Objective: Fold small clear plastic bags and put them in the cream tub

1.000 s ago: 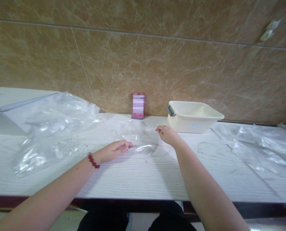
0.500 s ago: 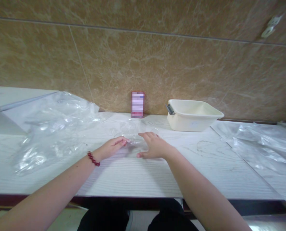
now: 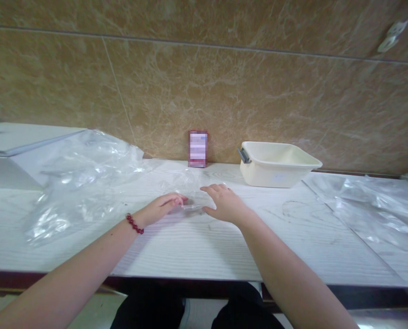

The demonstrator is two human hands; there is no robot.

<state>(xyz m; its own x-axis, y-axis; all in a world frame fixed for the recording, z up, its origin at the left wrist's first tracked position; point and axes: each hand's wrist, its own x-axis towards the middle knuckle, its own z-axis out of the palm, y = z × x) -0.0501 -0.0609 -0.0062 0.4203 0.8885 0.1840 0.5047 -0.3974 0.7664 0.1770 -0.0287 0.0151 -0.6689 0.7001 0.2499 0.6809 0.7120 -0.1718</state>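
Head view: two bare hands over a pale table (image 3: 190, 256), reaching in from the near edge toward a wall (image 3: 163, 91); places are told from the cream tub (image 3: 267, 176).
Film: thin clear plastic (image 3: 191, 191), left of the tub and nearer the person; it lies between the hands, its long axis seeming to run side to side. Bag or sheet, I cannot tell.
Bright fold: along the film's near edge, from left fingertips to right thumb.
Left hand (image 3: 164, 205): farther from the tub; thumb and fingers together, apparently pinching the film's left end.
Right hand (image 3: 226, 204): nearer the tub but apart from it; thumb and fingers spread, thumb tip at the fold's right end; firm contact unclear.
Card (image 3: 197, 148): red-edged, blurred, upright against the wall, left of the tub.
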